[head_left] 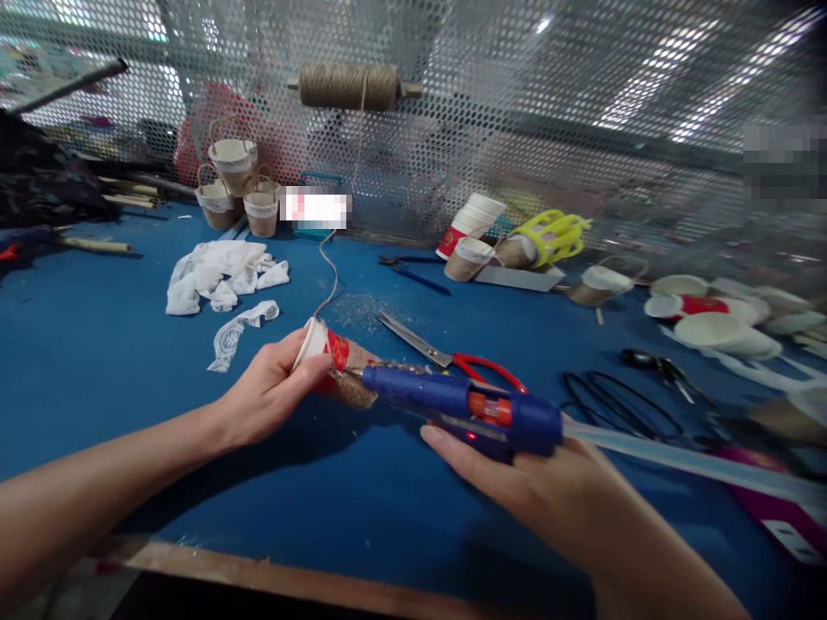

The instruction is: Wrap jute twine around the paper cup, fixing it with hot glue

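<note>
In front of me, a person works at a blue tabletop (pixel 129 344) with both bare hands. The left hand (pixel 275 379), nearer the cup, is closed around a red-and-white paper cup (pixel 338 347), gripping it by the rim end just above the tabletop. The cup is tipped on its side: its long axis runs from the open mouth at left to the base, wound with brown twine, at lower right.

The right hand (pixel 543 478) is wrapped around the handle of a blue glue gun (pixel 419 392), a small red light glowing on its side. The gun's barrel points left, its nozzle meeting the cup's near side where twine borders red paper, close by the left thumb. I cannot tell whether the tip touches.

A loose strand of twine climbs from the cup's mouth end to a spool (pixel 349 87) beyond. Red-handled scissors (pixel 439 353) lie open just behind the gun.
</note>
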Demonstrator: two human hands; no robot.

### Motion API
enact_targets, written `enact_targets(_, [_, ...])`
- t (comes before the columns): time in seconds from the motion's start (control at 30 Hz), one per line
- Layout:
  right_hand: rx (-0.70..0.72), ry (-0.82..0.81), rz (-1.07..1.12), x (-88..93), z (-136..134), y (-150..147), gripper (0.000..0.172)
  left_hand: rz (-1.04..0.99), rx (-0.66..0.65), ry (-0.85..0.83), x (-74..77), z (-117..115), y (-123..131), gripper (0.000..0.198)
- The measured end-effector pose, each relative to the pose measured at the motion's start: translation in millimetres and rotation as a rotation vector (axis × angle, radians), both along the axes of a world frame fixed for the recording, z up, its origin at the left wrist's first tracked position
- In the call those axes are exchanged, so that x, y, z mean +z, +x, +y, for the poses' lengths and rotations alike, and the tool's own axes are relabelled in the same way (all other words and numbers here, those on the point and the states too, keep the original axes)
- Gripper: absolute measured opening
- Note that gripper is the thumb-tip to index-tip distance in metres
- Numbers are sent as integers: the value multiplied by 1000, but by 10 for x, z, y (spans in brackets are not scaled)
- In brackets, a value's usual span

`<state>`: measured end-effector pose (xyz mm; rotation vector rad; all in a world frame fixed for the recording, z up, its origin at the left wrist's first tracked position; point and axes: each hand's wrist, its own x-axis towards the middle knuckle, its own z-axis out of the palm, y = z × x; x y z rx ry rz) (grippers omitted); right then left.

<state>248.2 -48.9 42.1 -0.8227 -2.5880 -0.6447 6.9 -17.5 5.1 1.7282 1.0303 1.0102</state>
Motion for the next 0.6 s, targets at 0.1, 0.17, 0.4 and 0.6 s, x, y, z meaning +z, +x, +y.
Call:
enact_targets(0.1, [39, 85, -23, 78, 0, -52, 30, -68, -36, -50, 8, 4, 14, 31])
enact_targets(0.17, [56, 116, -17, 107, 3, -76, 36, -101, -39, -87, 10, 3, 21, 32])
enact_targets(0.4, [57, 45, 47, 9, 20, -37, 31, -106, -21, -99, -12, 1, 14, 32])
enact_targets(0.6, [-17, -219, 199, -161, 28, 64, 21, 56, 51, 3, -27, 13, 5, 33])
